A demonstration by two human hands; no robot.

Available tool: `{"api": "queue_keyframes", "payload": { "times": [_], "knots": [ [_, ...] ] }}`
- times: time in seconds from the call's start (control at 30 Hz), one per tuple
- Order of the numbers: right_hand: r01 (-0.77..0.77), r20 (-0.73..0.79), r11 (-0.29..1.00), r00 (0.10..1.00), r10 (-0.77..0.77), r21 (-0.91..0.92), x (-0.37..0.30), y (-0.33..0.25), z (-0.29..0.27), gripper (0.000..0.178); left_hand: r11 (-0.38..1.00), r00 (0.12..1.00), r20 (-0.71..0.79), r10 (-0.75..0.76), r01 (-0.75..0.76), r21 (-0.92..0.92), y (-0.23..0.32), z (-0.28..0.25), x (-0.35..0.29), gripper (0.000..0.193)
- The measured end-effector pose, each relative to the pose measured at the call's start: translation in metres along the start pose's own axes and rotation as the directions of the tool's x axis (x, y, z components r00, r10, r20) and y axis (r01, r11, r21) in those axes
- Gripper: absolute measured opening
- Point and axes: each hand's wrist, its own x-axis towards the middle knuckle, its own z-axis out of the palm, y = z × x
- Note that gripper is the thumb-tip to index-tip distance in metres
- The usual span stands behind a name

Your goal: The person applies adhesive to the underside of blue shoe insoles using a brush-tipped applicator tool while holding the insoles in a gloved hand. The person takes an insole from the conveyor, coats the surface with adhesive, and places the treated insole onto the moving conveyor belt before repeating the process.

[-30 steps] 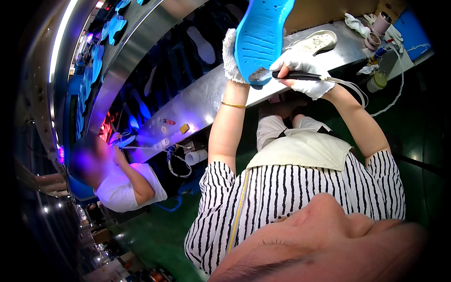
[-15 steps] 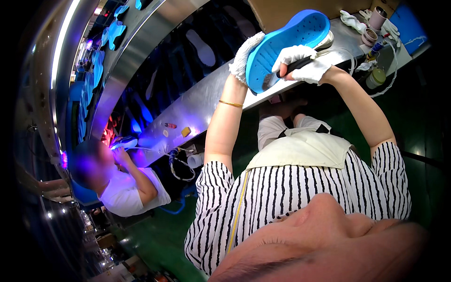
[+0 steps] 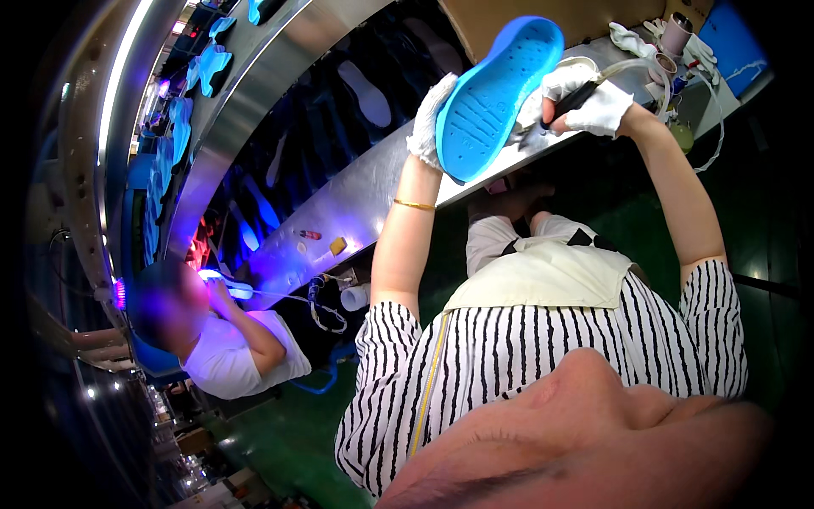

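Note:
My left hand (image 3: 429, 127), in a white knit glove, grips a bright blue shoe sole (image 3: 494, 102) by its left edge. The sole is tilted up over the bench, its dotted and grooved inner face showing. In my right hand (image 3: 609, 112), gloved in white with some fingertips bare, is a black-handled brush (image 3: 580, 96) with a clear tube (image 3: 626, 65) running from its end. The dark bristles lie just right of the sole's lower edge; whether they touch it I cannot tell. Behind my right hand a pale, rounded rim (image 3: 582, 64) is partly hidden.
A metal bench (image 3: 356, 199) runs beneath my hands, beside a dark belt carrying soles (image 3: 365, 93). At the right stand cups (image 3: 676, 36), white gloves (image 3: 632, 40) and a blue bin (image 3: 736, 47). A cardboard box (image 3: 585, 19) is behind. At left, a co-worker (image 3: 246, 343) handles a lit sole.
The brush has moved off the sole's inner face to its right side. The sole has shifted slightly left and turned more face-on. My right hand has moved right.

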Motion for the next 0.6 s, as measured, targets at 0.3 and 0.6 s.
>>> {"api": "queue_keyframes", "payload": {
  "times": [0.3,0.6],
  "knots": [
    [0.118,-0.154,0.993,0.982,-0.113,0.025,-0.003,-0.027,0.096,0.006,0.913,0.95,0.022,0.311,-0.293,-0.285,-0.042,-0.009,-0.013,0.059],
    [0.4,-0.393,0.826,0.739,-0.547,-0.397,0.019,-0.021,0.088,0.014,0.874,0.917,-0.036,0.398,-0.391,-0.288,-0.072,-0.007,-0.014,0.062]
  ]
}}
